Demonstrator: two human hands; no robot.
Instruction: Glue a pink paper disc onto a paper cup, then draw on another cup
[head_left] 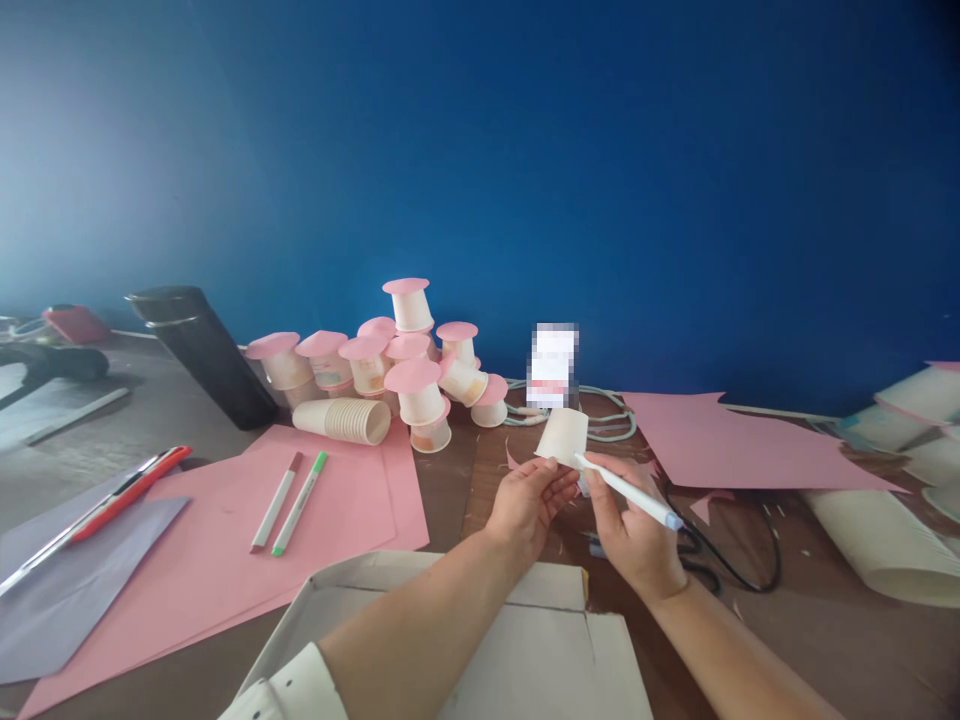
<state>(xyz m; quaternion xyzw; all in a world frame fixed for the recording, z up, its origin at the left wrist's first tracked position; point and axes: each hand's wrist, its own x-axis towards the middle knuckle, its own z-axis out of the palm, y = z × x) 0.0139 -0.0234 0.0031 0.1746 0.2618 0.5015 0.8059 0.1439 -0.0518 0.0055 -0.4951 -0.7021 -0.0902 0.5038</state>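
My left hand (528, 508) grips a white paper cup (564, 437) near its rim, thumb on the outside, the cup upside down and slightly tilted. In my right hand (631, 530) is a white marker (634, 496) with a pale blue end. Its tip touches or nearly touches the lower right side of the cup. Any mark on the cup is too small to make out. Behind the cup stands a blurred-out phone-like screen (553, 362) against the wall.
Paper cups with pink discs (412, 378) stand stacked at the back. Nested cups (341, 421) lie before them, beside a black flask (206, 355). Two markers (298, 503) and a red cutter (131, 495) lie on paper sheets. More pink paper (750, 440) is right; cardboard (555, 650) lies below my arms.
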